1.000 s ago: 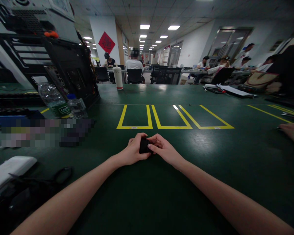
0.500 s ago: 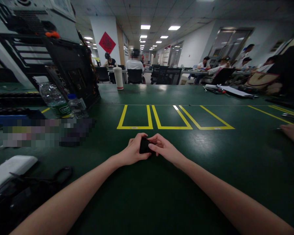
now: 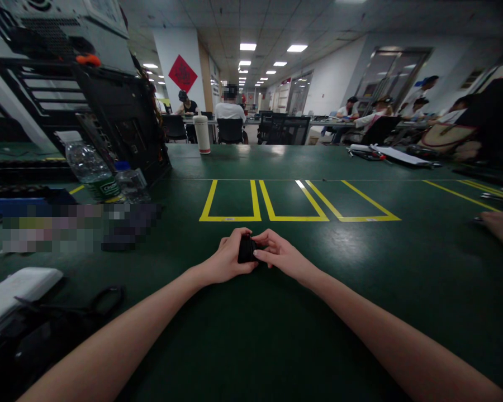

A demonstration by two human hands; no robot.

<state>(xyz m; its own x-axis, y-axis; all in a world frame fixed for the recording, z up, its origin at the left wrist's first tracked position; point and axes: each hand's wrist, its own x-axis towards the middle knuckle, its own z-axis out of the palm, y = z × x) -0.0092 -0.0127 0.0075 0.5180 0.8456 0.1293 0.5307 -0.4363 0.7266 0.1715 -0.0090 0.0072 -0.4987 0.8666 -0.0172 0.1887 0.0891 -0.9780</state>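
Between my two hands is a small black object [image 3: 246,249], dark and partly covered by fingers, so its kind cannot be made out. My left hand [image 3: 230,255] is closed around its left side, thumb on the near side and fingers over the far side. From the right, my right hand [image 3: 279,254] pinches the object's right edge with thumb and fingertips. Both hands are low over the green table [image 3: 251,324], just on the near side of three yellow tape outlines [image 3: 229,219].
Left stand a black computer case [image 3: 126,123], a clear bottle [image 3: 88,162] and a smaller blue-capped one [image 3: 129,181]. Nearer lie a white box [image 3: 20,287] and black cables [image 3: 75,318]. A white cup [image 3: 202,134] stands far back. Another person's hand [image 3: 501,226] rests at right.
Almost nothing differs. Both hands keep their hold on the small black object in the same place; the whole view has shifted very slightly.
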